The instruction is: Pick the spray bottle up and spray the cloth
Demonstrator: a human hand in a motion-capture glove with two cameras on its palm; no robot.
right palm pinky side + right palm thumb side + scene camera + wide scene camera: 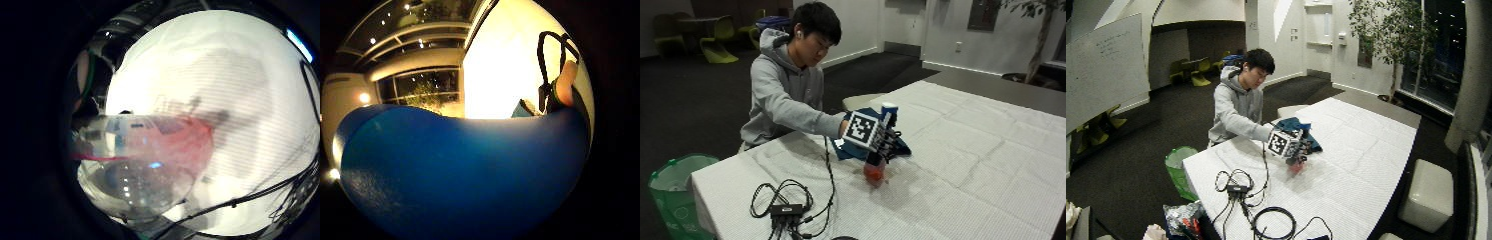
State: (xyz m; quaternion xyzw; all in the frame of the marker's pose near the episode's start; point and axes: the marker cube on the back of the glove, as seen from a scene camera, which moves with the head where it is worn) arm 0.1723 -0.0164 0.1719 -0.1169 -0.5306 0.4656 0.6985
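A table [986, 150] with a white cover fills the frame's right. A blue cloth [856, 147] lies mid-frame, a black cable box [786, 209] at lower left.

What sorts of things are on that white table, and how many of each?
Spray bottle, held upright off the table by the gloved right hand: 1
Blue cloth, lying on the white table behind the hand: 1
Bundle of black cables with a small black box, near the table's front edge: 1
Total: 3
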